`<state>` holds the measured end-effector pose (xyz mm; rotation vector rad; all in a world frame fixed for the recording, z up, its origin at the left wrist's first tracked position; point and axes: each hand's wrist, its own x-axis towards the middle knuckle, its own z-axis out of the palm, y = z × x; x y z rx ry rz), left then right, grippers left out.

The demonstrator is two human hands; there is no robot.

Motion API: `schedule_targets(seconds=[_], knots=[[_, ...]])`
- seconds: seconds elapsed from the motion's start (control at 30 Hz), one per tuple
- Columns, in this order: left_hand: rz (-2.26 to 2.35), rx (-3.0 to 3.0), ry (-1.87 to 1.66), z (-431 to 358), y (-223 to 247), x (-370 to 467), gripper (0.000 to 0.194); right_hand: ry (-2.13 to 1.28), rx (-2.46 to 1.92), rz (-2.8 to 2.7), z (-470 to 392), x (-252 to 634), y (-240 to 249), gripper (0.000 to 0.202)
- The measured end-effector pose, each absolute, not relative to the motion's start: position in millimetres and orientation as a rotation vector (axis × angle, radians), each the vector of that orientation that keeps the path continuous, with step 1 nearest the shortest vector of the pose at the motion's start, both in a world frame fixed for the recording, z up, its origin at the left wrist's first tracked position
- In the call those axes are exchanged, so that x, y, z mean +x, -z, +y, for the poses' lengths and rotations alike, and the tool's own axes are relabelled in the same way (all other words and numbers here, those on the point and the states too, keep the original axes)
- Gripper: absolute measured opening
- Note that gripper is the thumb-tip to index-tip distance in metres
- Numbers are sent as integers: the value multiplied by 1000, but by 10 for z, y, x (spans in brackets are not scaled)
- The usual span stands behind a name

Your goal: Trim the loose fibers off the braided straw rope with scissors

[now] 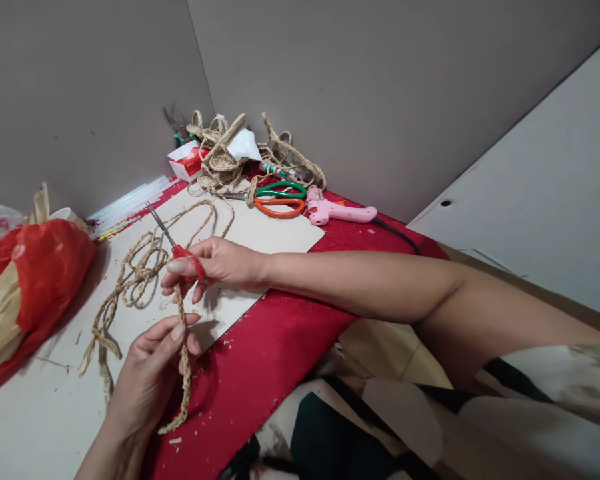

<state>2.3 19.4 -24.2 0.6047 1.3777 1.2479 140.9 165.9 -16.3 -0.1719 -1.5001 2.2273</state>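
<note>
Between the thumb and fingers of my left hand (157,353) is a braided straw cord (185,380), its lower end hanging toward the red cloth. My right hand (215,267) has its fingers in the red handles of small scissors (163,227), whose metal blades point up and left, away from the cord. The upper part of the cord reaches the fingers of my right hand; whether they grip it is hidden. More braided cord (143,267) lies in loose loops on the white board just left of my hands, with frayed strands at its lower end.
A pink glue gun (343,212) with a black cable and green-and-orange-handled scissors (280,200) lie behind my right forearm. Coiled braid (223,160) is heaped in the corner by a red-and-white box (187,161). A red plastic bag (55,267) holds pale straw at left. Grey panels stand behind.
</note>
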Motion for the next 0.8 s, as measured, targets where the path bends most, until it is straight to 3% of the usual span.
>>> schedule_targets(seconds=[0.17, 0.27, 0.57, 0.8], knots=[[1416, 587, -1256, 178, 221, -37, 23, -2225, -237, -1470, 1657, 1399, 131, 44], [1434, 575, -1343, 184, 217, -72, 22, -2054, -388, -1570, 1688, 1383, 149, 45], [1464, 493, -1603, 272, 206, -146, 27, -619, -332, -2603, 1702, 1471, 233, 28], [1439, 494, -1612, 258, 205, -180, 25, -244, -311, -2765, 1655, 1515, 176, 34]])
